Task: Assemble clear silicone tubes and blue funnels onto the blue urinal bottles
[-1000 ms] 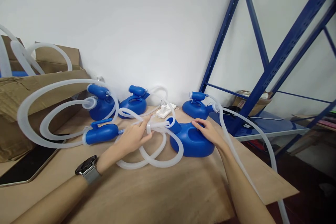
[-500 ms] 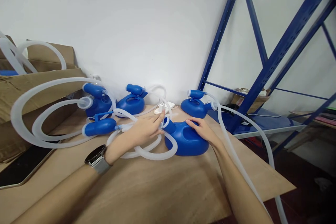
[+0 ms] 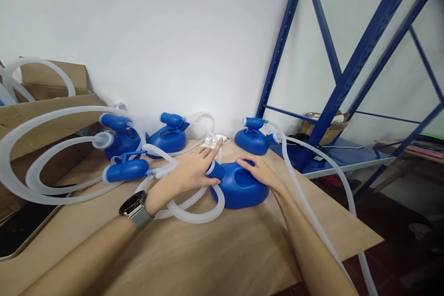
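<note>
A blue plastic jug (image 3: 239, 192) rests on the wooden table, its short neck tilted up to the left. My right hand (image 3: 258, 171) grips the top of this jug by its handle. At the neck is my left hand (image 3: 197, 166), fingers apart, its palm against the mouth, which it partly covers. Beneath my left wrist a clear corrugated hose (image 3: 197, 216) lies in loops. It runs near a blue bottle-shaped piece (image 3: 126, 170) with a handle, lying left of my left hand.
Along the wall stand more blue jugs (image 3: 168, 139) with hoses, one of them (image 3: 251, 141) at the right. A cardboard box (image 3: 52, 104) is at the left, beside a dark tablet-like object (image 3: 24, 229). Blue metal shelving (image 3: 347, 74) rises at the right; a white plug (image 3: 208, 141) sits near the wall.
My left hand has moved onto the jug's mouth, with its fingers more spread. The view has shifted slightly. My right hand keeps its place on the jug.
</note>
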Demonstrator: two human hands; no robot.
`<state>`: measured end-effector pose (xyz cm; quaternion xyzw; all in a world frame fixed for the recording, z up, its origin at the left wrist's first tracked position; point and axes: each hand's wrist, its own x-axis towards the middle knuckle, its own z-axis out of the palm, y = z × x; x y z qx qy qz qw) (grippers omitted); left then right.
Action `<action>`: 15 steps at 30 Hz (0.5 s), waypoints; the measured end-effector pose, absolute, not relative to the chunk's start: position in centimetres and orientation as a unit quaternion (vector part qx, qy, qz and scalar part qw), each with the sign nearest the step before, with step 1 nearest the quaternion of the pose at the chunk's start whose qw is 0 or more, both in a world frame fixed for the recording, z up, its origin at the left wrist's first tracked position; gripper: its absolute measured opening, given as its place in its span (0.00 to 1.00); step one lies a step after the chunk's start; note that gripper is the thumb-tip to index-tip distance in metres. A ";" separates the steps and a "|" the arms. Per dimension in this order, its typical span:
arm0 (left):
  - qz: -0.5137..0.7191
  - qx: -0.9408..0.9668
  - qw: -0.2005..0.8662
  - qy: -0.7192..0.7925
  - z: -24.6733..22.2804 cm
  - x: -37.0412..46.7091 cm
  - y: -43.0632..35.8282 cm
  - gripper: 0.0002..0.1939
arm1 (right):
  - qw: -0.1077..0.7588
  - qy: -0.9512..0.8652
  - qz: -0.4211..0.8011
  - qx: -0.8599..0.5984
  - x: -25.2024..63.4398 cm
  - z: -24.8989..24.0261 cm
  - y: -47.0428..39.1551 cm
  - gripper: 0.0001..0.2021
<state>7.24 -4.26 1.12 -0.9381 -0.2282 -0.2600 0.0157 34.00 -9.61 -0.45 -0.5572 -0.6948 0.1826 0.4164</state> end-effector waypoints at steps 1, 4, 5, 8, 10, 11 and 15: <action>-0.268 -0.936 -0.014 -0.228 1.0 7.2 -4.2 0.63 | 0.420 -0.693 0.181 -0.558 34.0 -0.5 -9.6 0.19; -0.283 -0.911 -0.143 -0.262 1.0 6.8 -3.9 0.66 | 0.427 -0.689 0.176 -0.559 34.1 -0.6 -9.6 0.19; -0.282 -0.901 -0.183 -0.276 1.2 6.6 -3.9 0.63 | 0.426 -0.689 0.175 -0.560 34.0 -0.6 -9.6 0.19; -0.265 -0.886 -0.242 -0.293 1.9 6.3 -4.2 0.45 | 0.418 -0.692 0.171 -0.563 33.8 -0.4 -9.8 0.18; -0.256 -0.889 -0.228 -0.305 2.1 6.4 -4.5 0.40 | 0.415 -0.695 0.165 -0.564 33.6 -0.3 -9.9 0.18; -0.251 -0.890 -0.214 -0.313 2.1 6.5 -4.6 0.40 | 0.412 -0.697 0.161 -0.565 33.6 -0.3 -9.9 0.18; -0.221 -0.905 -0.151 -0.329 2.1 7.3 -4.7 0.45 | 0.398 -0.707 0.152 -0.564 33.6 -0.3 -9.8 0.18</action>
